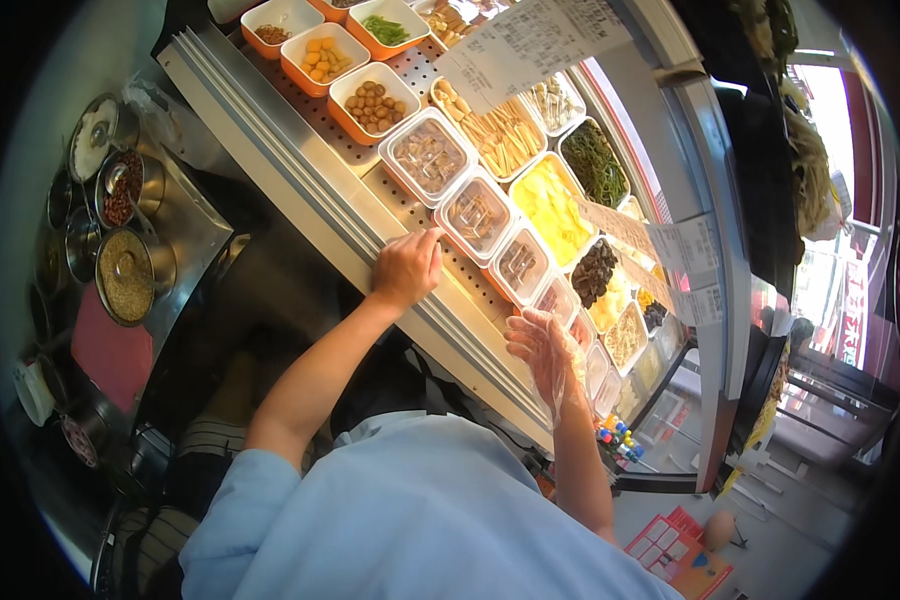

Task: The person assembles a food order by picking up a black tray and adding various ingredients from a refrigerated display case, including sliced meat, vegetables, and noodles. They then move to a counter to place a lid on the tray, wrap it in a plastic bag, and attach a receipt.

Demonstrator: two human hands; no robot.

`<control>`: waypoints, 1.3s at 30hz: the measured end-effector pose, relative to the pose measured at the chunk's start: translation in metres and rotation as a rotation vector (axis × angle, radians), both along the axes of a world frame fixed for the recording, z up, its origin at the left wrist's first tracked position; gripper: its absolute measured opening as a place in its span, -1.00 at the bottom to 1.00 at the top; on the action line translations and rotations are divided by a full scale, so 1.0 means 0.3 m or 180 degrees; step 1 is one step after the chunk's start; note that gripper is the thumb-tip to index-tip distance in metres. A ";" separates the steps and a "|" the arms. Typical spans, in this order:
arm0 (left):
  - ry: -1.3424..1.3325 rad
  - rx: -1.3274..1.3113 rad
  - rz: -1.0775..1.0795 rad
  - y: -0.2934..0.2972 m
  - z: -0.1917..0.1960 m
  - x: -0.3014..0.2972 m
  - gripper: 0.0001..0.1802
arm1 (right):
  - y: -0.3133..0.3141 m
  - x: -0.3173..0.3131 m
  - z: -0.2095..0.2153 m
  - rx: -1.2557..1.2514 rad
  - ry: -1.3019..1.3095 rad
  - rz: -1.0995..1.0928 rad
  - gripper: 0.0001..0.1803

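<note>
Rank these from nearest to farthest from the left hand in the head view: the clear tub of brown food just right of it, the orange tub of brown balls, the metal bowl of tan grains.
1. Clear tub of brown food, just right of the left hand.
2. Orange tub of brown balls, up the counter.
3. Metal bowl of tan grains, far left on the side table.

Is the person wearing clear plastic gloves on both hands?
No, only the right hand has a clear plastic glove; the left hand is bare, resting on the counter's metal rail.
</note>
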State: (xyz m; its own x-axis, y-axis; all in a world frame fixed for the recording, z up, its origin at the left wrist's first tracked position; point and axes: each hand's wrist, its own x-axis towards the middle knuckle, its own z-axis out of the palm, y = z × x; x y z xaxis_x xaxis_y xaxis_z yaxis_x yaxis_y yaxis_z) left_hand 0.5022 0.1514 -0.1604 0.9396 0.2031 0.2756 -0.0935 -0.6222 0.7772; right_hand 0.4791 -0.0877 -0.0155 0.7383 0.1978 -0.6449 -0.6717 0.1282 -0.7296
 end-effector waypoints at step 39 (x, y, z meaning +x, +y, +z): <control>0.0544 0.0550 0.0298 -0.029 -0.007 0.010 -0.82 | -0.217 -0.088 -0.077 -0.0148 -0.0158 -0.0279 -0.54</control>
State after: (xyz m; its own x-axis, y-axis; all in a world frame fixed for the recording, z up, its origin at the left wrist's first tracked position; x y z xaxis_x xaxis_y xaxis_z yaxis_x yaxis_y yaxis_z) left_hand 0.5052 0.1426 -0.1627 0.9548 0.2551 0.1527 0.0943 -0.7469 0.6582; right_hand 0.4526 -0.1528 -0.0386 0.7827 0.1017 -0.6141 -0.6223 0.1502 -0.7683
